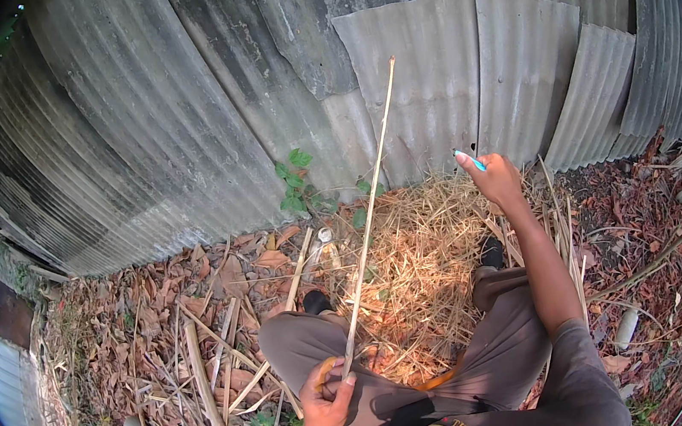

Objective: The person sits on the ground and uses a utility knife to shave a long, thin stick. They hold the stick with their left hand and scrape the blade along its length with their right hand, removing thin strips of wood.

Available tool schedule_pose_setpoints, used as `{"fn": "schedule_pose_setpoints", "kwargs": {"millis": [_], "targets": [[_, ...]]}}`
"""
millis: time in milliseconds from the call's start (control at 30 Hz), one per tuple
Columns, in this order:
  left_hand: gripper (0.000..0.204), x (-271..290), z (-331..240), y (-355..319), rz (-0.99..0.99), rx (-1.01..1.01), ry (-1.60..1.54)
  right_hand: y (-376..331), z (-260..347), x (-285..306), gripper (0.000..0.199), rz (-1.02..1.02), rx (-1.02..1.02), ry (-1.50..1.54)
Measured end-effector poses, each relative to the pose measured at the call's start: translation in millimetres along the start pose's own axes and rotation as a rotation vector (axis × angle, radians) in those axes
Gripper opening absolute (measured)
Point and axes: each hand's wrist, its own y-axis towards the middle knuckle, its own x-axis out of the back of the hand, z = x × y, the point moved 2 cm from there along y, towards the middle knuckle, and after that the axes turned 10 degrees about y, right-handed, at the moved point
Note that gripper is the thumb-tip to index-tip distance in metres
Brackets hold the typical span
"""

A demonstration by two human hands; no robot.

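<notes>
My left hand [325,406] is closed round the lower end of a long, thin, pale stick [368,235], perhaps split bamboo. An orange-yellow wrap [324,371] covers one of its fingers. From there the stick slants up and away, its far tip in front of the metal sheets. Out to the right, my right hand [499,179] is raised, shut on a small tool with a light-blue handle [479,164]. Only a bit of that tool shows past the thumb, and its kind is hard to make out. It is apart from the stick.
A wall of grey corrugated metal sheets [420,90] stands ahead. Pale shavings [417,263] lie heaped between my feet. Dry leaves [157,323] and cut sticks [206,394] cover the ground at left. A green plant [296,183] grows by the wall. Something orange [439,380] lies between my thighs.
</notes>
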Motion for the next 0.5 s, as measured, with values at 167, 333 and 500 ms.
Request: {"fn": "schedule_pose_setpoints", "kwargs": {"millis": [167,333,500], "targets": [[0.035,-47,-20,93,0.111,-0.178,-0.041,-42,50,-35,0.075,0.101,0.513,-0.009],[0.036,-84,-39,155,0.199,-0.189,-0.078,-48,68,-47,0.067,0.015,0.717,-0.078],[0.037,-87,-45,180,0.239,-0.217,-0.015,-34,73,-45,0.076,0.022,0.683,-0.121]]}}
